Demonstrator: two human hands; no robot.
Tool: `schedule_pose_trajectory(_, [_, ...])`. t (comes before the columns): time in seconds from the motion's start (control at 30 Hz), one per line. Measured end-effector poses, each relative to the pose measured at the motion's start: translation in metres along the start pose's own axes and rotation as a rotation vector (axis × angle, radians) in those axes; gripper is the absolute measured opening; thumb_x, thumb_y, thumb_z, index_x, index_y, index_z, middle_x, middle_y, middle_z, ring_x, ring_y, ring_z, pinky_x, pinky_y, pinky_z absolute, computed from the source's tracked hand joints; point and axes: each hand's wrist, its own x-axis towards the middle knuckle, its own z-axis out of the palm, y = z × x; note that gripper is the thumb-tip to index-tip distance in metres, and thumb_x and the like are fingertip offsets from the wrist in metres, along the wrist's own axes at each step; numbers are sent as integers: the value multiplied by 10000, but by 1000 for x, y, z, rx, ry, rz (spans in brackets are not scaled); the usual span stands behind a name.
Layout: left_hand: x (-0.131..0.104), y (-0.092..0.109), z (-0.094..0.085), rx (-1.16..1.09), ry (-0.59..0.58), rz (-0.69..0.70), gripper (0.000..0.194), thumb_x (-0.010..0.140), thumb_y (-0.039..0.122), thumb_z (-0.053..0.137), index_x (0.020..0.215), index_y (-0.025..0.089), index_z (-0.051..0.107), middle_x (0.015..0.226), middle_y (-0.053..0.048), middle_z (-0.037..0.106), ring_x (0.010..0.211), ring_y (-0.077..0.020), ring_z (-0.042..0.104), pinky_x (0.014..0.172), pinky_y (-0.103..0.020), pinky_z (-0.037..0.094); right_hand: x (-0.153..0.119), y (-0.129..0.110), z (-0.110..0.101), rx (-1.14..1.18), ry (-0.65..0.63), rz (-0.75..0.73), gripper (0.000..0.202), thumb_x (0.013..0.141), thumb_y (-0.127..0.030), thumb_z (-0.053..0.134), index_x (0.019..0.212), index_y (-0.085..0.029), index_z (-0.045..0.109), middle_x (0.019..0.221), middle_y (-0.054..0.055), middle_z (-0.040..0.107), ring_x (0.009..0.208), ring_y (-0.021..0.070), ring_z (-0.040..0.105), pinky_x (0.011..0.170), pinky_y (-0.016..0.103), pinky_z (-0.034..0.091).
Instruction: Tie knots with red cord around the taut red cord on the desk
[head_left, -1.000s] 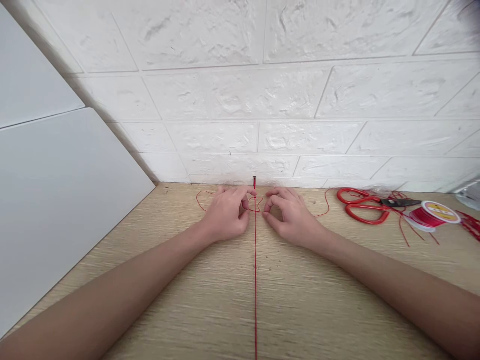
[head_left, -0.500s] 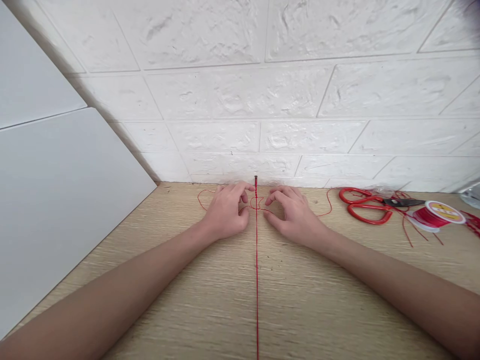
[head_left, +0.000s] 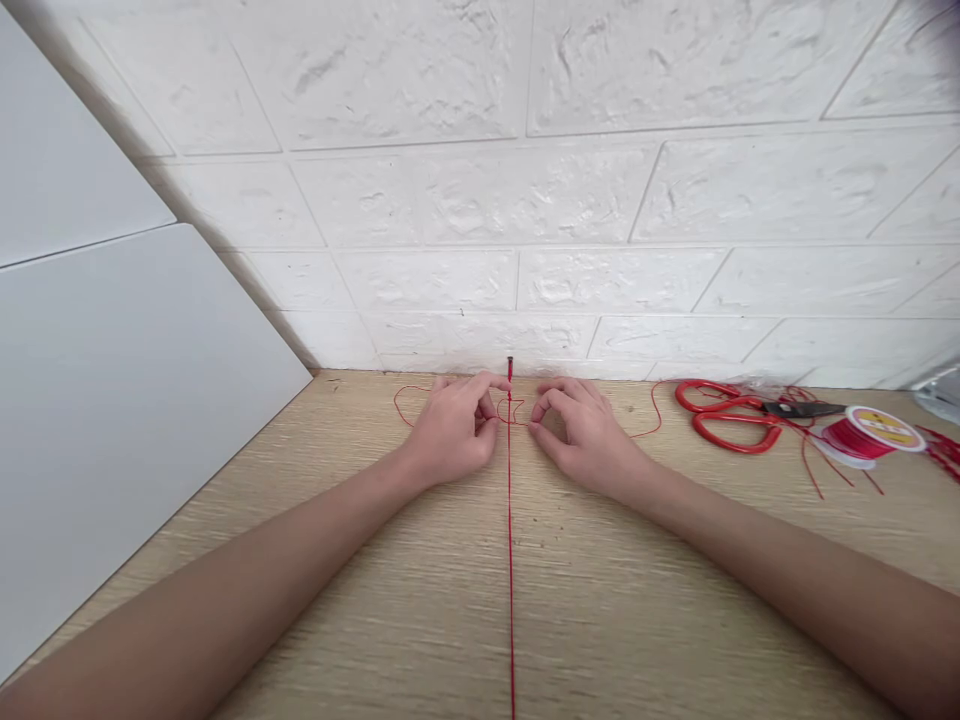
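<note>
A taut red cord runs from a small nail at the foot of the wall straight down the table towards me. Just below the nail its upper part looks knotted. Thinner red thread makes small loops across the cord, between my hands. My left hand pinches this thread between thumb and a finger, its index fingertip reaching onto the cord near the knots. On the other side, my right hand holds the thread between thumb and index fingertip. Slack thread curves out beyond both hands.
Red-handled scissors lie at the right, their dark blades beside a spool of red cord. Loose cord ends and clear plastic are around them. A white brick-patterned wall closes off the back; a white panel stands at left.
My left index finger has come across onto the cord. The right thumb and index finger have closed together on the thread. The view has shifted slightly.
</note>
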Motion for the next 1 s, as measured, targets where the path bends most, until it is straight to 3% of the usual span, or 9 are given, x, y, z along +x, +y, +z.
schedule_pose_trajectory(0.4, [0,-2,0,-7,-15,62,388,823,108,523,1190,228,555,810,30,658,798,-171,638,875,-401,385,1,1,3,-24,-79,-31,112,967,-279,517,933,-216,603,1314,117,560,1278,304,453,1034,530,374])
schedule_pose_trajectory(0.63, [1,0,-1,3,52,-50,391,776,98,518,1144,224,557,729,60,622,685,-152,600,876,-406,412,1,1,2,-34,-58,11,79,933,-230,509,892,-209,573,1292,130,556,1260,314,465,1031,535,379])
schedule_pose_trajectory(0.77, [2,1,-2,-43,78,-90,363,803,138,542,1156,224,553,765,44,635,727,-160,613,858,-379,446,1,-2,0,-27,-58,35,106,930,-314,539,910,-216,575,1291,129,551,1238,324,477,1017,544,386])
schedule_pose_trajectory(0.87, [2,2,-2,-71,52,-59,345,849,174,550,1190,229,546,821,30,665,777,-165,636,878,-382,447,1,-3,0,-30,-73,18,156,940,-368,546,979,-222,585,1312,132,539,1251,328,469,1014,552,384])
schedule_pose_trajectory(1.0, [2,2,-1,-69,2,-9,346,863,153,533,1198,238,555,808,33,670,753,-159,632,871,-383,443,1,-1,1,-35,-99,7,137,965,-324,510,913,-223,586,1317,123,546,1278,321,454,1009,555,379])
